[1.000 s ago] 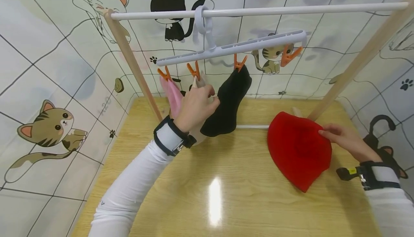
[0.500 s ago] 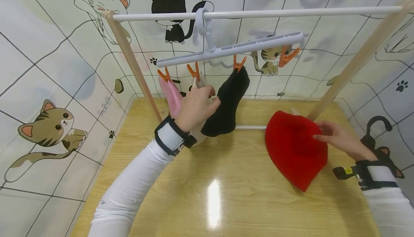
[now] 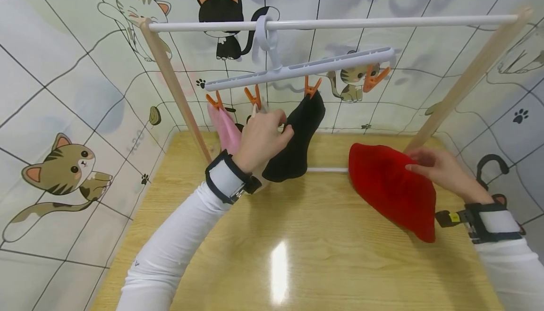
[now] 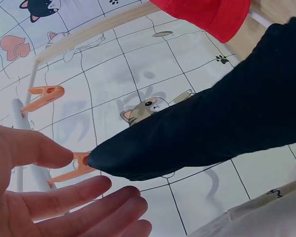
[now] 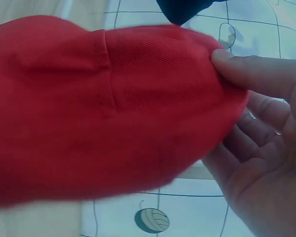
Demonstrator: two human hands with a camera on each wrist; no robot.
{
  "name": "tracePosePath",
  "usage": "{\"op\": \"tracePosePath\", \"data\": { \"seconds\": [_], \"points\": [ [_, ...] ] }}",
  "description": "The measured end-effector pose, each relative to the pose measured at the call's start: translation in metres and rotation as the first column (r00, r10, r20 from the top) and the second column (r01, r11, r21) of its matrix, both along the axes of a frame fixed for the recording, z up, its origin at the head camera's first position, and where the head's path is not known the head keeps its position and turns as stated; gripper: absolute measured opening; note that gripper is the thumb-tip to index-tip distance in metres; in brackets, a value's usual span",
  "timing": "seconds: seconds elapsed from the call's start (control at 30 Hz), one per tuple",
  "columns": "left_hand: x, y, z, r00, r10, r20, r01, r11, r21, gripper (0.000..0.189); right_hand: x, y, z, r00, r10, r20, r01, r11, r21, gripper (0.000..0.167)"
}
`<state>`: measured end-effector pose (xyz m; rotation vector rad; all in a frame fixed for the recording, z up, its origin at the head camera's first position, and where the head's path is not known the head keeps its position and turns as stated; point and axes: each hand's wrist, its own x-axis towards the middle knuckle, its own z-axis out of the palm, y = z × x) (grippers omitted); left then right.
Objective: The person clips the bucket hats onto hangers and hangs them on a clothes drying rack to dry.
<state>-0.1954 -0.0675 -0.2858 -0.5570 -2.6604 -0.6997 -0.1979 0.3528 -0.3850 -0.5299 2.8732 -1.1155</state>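
A red cloth hat hangs from my right hand, held just above the table. In the right wrist view the thumb lies on the hat's near edge, with the fingers behind it. My left hand is raised under the lilac hanger, its fingers relaxed and nothing visible between thumb and fingertips. It is beside a black sock hung from an orange clip. A pink sock and a whitish sock, mostly hidden behind the left hand, hang from clips further left.
The hanger tilts, right end up, on a white rail between wooden posts. An orange clip at its right end holds nothing. A lower white bar runs behind the socks. The wooden table meets a cat-patterned backdrop.
The right hand has shifted slightly left and the red hat has turned, its lower tip swinging right. The left hand keeps nearly the same place; the view has tipped slightly upward.
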Motion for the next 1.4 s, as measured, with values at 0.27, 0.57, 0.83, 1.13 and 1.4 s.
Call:
{"op": "tracePosePath", "data": {
  "seconds": [0.27,0.57,0.83,1.13,1.4],
  "points": [
    [0.001,0.008,0.007,1.0,-0.009,0.01,0.009,1.0,0.0,0.015,-0.001,-0.002,0.013,0.999,-0.023,-0.035,0.023,1.0,0.011,0.025],
    [0.003,0.015,0.008,1.0,-0.016,-0.01,0.016,1.0,-0.02,0.015,-0.003,-0.013,0.02,0.996,-0.022,-0.086,0.024,1.0,0.017,0.027],
    [0.003,0.019,0.01,1.0,-0.024,-0.007,0.023,0.999,-0.024,0.015,-0.009,-0.024,0.028,0.996,-0.017,-0.093,0.02,0.999,0.036,0.024],
    [0.003,0.027,0.019,0.998,-0.059,-0.01,0.059,0.998,-0.005,0.014,-0.016,-0.033,0.041,0.992,-0.001,-0.123,0.008,0.999,0.051,0.022],
    [0.002,0.038,0.028,0.998,-0.067,-0.016,0.067,0.997,-0.034,0.014,-0.021,-0.043,0.048,0.994,0.023,-0.109,-0.023,1.0,0.001,0.02]
  ]
}}
